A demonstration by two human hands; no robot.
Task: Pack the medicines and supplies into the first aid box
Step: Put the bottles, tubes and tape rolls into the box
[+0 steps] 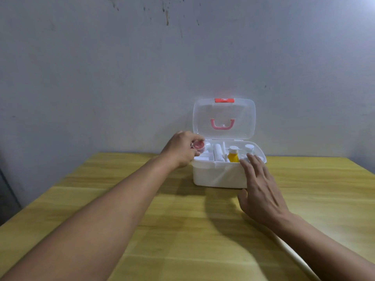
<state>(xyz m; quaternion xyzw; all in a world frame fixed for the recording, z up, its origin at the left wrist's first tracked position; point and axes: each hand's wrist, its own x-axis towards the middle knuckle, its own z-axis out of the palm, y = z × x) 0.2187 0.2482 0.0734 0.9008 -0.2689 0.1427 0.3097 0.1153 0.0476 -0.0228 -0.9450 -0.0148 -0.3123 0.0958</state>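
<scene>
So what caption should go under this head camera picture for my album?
Left hand lowers a pink tub into the open first aid box; right hand hovers, open, by its front.

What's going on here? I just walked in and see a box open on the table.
A person is packing a white first aid box that stands on a wooden table with its clear lid up. The left hand holds a small pinkish round container at the box's left end. The right hand is open and empty at the front edge. A yellow bottle and white items already sit in the tray.
</scene>
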